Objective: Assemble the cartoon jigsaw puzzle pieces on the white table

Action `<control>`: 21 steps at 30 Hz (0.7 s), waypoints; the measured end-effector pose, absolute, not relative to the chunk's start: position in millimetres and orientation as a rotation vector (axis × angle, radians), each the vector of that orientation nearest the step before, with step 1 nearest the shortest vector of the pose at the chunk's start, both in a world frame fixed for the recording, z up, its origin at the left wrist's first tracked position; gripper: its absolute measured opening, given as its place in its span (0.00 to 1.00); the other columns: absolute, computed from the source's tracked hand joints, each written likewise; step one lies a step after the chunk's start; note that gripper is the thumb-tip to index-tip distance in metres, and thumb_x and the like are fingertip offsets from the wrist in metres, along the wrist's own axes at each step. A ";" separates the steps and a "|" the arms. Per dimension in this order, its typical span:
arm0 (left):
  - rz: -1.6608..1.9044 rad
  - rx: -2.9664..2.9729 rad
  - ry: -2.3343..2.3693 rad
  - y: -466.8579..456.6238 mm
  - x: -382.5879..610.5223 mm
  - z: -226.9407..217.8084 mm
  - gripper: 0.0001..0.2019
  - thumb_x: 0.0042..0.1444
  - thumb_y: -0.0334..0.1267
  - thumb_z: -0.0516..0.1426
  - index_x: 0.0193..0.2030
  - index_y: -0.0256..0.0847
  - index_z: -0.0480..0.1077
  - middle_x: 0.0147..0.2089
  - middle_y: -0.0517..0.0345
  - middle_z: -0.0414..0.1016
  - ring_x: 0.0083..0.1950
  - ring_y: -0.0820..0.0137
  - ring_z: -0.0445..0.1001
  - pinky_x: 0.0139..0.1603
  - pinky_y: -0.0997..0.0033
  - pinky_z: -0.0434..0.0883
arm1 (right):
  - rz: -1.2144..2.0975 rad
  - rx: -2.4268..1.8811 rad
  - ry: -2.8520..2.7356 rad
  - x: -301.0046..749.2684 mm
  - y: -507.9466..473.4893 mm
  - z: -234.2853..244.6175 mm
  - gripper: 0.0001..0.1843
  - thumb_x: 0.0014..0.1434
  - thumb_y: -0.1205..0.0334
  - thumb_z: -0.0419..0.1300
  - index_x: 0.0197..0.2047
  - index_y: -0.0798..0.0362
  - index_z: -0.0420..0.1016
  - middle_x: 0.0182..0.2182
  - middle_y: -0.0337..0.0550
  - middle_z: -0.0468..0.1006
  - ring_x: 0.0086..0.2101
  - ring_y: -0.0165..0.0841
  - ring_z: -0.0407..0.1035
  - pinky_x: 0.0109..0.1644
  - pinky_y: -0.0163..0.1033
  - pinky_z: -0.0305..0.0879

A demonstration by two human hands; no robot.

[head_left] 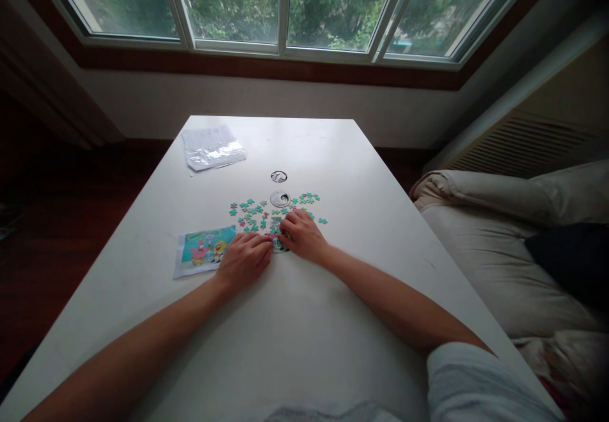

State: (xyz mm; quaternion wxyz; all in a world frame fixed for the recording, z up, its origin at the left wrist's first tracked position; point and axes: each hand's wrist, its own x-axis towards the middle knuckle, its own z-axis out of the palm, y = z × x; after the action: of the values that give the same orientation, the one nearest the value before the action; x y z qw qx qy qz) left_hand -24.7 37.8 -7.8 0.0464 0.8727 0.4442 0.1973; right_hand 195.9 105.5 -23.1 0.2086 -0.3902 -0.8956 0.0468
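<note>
A small, partly joined jigsaw puzzle (280,245) lies on the white table, half covered by my hands. At its left edge rests my left hand (246,256), fingers bent and pressed together; its thumb and whatever lies under the fingertips are hidden. My right hand (303,235) curls over the puzzle's right side, thumb and fingers closed at a jigsaw piece that is mostly hidden. Loose green and pink jigsaw pieces (257,209) are scattered just beyond both hands. A printed cartoon picture sheet (200,250) lies flat, partly beneath my left hand.
On the white table (371,308), a clear plastic bag (214,146) with paper lies at the back left. Beyond the pieces are a round silvery disc (280,198) and a smaller oval one (278,176). A beige sofa (471,257) stands to the right, below a window.
</note>
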 end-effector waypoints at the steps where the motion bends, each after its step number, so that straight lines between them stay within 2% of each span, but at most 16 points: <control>1: 0.596 2.666 1.357 38.0 -24.9 -8.1 0.12 0.68 0.37 0.54 0.52 0.48 0.77 0.56 0.55 0.79 0.57 0.62 0.74 0.60 0.54 0.68 | 0.135 -1.085 -2.492 196.1 105.7 -23.3 0.10 0.67 0.53 0.59 0.39 0.50 0.74 0.40 0.48 0.74 0.47 0.42 0.62 0.55 0.49 0.56; 13: 0.577 2.621 1.320 42.4 -28.1 -7.8 0.12 0.69 0.37 0.53 0.52 0.48 0.77 0.57 0.59 0.79 0.57 0.62 0.74 0.63 0.55 0.68 | 0.116 -1.079 -2.496 196.3 104.9 -23.2 0.11 0.68 0.52 0.59 0.39 0.50 0.74 0.40 0.47 0.74 0.47 0.42 0.63 0.55 0.48 0.56; 21: 0.608 2.597 1.282 40.2 -28.4 -4.3 0.11 0.69 0.36 0.53 0.48 0.47 0.78 0.53 0.58 0.80 0.53 0.63 0.74 0.60 0.56 0.70 | 0.139 -1.057 -2.454 205.6 110.7 -19.0 0.11 0.69 0.55 0.57 0.37 0.50 0.74 0.38 0.45 0.76 0.44 0.39 0.65 0.54 0.46 0.56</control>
State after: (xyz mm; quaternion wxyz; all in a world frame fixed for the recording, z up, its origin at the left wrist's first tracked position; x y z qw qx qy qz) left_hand -28.4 40.2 -4.3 0.0911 0.8740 0.4313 0.2047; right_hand 205.6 110.7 -19.0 0.2310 -0.3844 -0.8924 0.0505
